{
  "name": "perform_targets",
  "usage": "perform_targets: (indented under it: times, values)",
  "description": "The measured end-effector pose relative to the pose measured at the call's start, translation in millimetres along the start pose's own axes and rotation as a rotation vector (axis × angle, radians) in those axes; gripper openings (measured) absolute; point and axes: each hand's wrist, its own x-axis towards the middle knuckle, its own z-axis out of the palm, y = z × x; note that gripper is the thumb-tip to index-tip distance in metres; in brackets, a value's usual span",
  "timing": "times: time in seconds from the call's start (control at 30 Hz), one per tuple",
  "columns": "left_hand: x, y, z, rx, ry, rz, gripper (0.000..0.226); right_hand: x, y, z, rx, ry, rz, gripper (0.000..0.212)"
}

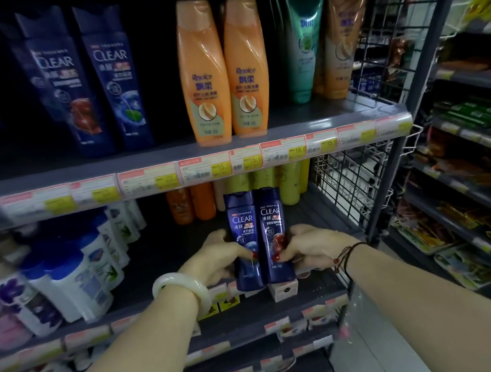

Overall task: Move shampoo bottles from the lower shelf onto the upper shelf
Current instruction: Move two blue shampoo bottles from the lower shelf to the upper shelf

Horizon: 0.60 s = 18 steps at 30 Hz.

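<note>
Head view, two dark-blue CLEAR bottles (259, 238), upright

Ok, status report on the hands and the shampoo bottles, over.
Left hand and right hand each gripping a small Clear bottle, at lower shelf level. Gap on upper shelf left of orange bottles.

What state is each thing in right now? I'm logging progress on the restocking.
Left hand: closed on the left small blue bottle.
Right hand: closed on the right small blue bottle.
Left small blue bottle: upright, held at the lower shelf's front.
Right small blue bottle: upright, held, touching the left one.
Orange bottles: standing on the upper shelf.
Tall blue bottles: standing on the upper shelf.
</note>
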Motion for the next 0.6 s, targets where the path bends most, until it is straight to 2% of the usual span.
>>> perform_targets:
  times: [0.1, 0.2, 0.47, 0.6]
  values:
    - [-22.9, 0.4, -10.6, 0.079, -0.013, 0.033, 0.060, -9.1, 4.3, 17.1, -0.073, 0.001, -0.043, 0.060]
    - [-44.7, 1.7, -21.8, 0.139, -0.004, 0.070, 0.065, -22.9, 4.7, 34.6, -0.104, 0.007, -0.111, 0.073]
    - [-90.8, 17.2, -54.6, 0.172, 0.030, 0.205, 0.070, -58.6, -19.6, 72.0, -0.039, 0.012, -0.284, 0.079]
    - [-113.4, 29.7, -73.5, 0.194, 0.045, 0.271, 0.072, -71.2, -36.6, 87.0, -0.070, -0.026, -0.356, 0.073]
